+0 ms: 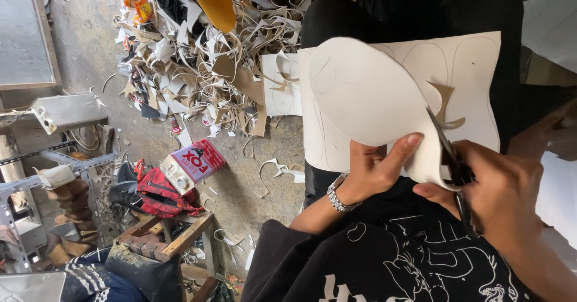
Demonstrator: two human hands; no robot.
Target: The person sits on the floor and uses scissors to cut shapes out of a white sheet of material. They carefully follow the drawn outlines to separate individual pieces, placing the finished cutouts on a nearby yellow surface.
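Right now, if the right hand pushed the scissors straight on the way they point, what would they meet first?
Probably more of the cream sheet: the scissors in the right hand point up along it, blades already in its edge.

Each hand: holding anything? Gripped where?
Left hand pinches the curled cream sheet of stiff material at its lower edge, thumb on top. Right hand holds dark scissors by the handles, blades in the sheet's cut.
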